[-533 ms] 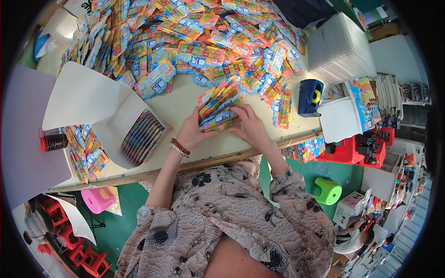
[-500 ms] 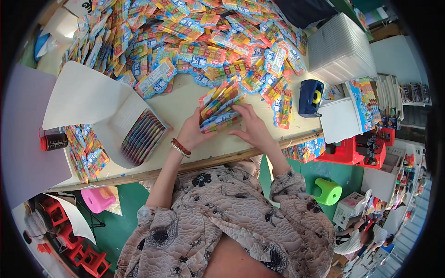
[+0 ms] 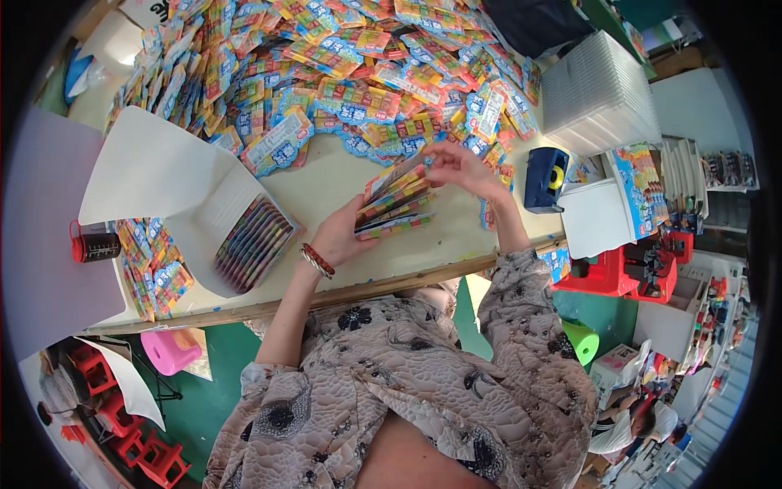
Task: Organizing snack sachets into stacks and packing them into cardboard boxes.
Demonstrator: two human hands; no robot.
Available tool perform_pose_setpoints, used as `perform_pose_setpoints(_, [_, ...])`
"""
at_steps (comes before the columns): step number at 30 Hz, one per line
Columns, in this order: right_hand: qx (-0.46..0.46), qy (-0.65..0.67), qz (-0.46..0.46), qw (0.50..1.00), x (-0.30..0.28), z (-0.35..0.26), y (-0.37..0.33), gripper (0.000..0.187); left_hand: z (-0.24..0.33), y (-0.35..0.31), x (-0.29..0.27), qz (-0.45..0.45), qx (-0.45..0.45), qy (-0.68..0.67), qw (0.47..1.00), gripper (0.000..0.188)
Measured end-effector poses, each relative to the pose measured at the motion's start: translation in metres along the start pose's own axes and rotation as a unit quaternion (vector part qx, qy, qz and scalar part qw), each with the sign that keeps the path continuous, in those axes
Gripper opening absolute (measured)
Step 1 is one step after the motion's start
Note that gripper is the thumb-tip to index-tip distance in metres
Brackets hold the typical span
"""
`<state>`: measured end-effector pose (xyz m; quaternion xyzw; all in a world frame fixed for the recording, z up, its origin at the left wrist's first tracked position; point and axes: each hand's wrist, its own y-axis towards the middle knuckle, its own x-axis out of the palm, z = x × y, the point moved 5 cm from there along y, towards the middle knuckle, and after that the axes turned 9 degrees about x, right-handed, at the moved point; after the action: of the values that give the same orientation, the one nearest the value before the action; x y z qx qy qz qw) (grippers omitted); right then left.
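My left hand [image 3: 338,235], with a braided bracelet at its wrist, grips a small fanned bundle of colourful flat packets [image 3: 397,204] by the left end. Bent and pinched, the fingers of my right hand [image 3: 466,169] are at the bundle's upper right corner, on the edge of a packet. The bundle is tilted just over the table [image 3: 330,169], its layers spread apart. To the left stands an open white box [image 3: 204,213] with a neat row of similar packets [image 3: 254,244] inside.
A large heap of packets [image 3: 358,98] covers the table's far side. A blue tape dispenser [image 3: 544,181] and stacked clear plastic trays [image 3: 601,94] stand right. More packets [image 3: 151,265] and a dark red-lidded cup [image 3: 96,246] are left. The wooden table edge [image 3: 358,289] runs before me.
My right hand has risen from the bundle's lower right side to its upper right corner, and its fingers have closed. The bundle has turned slightly and fanned out in my left hand.
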<state>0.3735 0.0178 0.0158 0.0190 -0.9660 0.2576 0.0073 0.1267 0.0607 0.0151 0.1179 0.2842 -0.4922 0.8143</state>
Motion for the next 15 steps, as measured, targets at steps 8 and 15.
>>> perform_pose_setpoints(8, [-0.074, -0.096, 0.015, 0.993, 0.013, 0.008, 0.003, 0.032, -0.002, 0.004, -0.002, 0.012, -0.006, -0.086, 0.996, 0.085])
perform_pose_setpoints(15, [-0.192, -0.162, 0.127, 0.96, 0.016, 0.01, -0.007, 0.037, -0.005, 0.006, -0.004, -0.01, -0.028, -0.114, 0.993, 0.089])
